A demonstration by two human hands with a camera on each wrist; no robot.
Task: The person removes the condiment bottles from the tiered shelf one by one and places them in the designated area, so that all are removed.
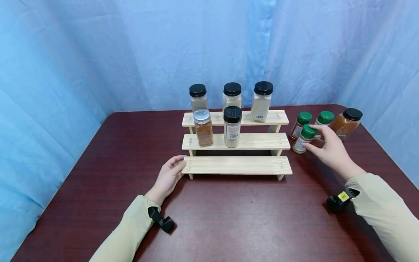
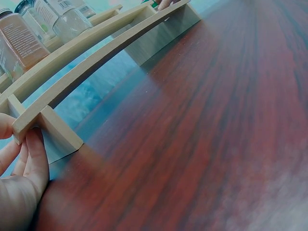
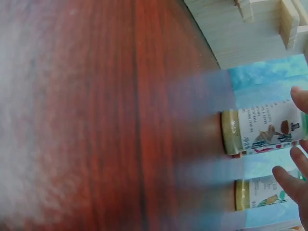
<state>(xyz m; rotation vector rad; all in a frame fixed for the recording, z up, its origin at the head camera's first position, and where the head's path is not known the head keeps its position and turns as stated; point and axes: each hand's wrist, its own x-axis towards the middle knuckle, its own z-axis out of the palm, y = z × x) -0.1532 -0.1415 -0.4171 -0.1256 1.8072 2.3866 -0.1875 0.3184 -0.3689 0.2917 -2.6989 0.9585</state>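
A three-step wooden spice rack (image 1: 237, 165) stands mid-table. At its lowest step's left end, my left hand (image 1: 167, 180) pinches the board, thumb above and fingers beneath, as the left wrist view shows. My right hand (image 1: 332, 149) is at a small green-lidded spice jar (image 1: 299, 145) standing right of the rack. One finger lies against its lid and the thumb is by its side. In the right wrist view, thumb and fingers are on opposite sides of that jar (image 3: 267, 127); how firmly they grip is hard to see. Two more green-lidded jars, a red-brown one (image 1: 297, 130) and another (image 1: 324, 118), stand just behind.
Three black-lidded jars, one of them at the right (image 1: 262, 103), occupy the top step. A silver-lidded jar of brown powder (image 1: 204, 134) and a black-lidded shaker (image 1: 232, 133) stand on the middle step. Far right, a black-lidded brown jar (image 1: 345, 125) appears tilted. Blue curtains (image 1: 163, 54) surround the table.
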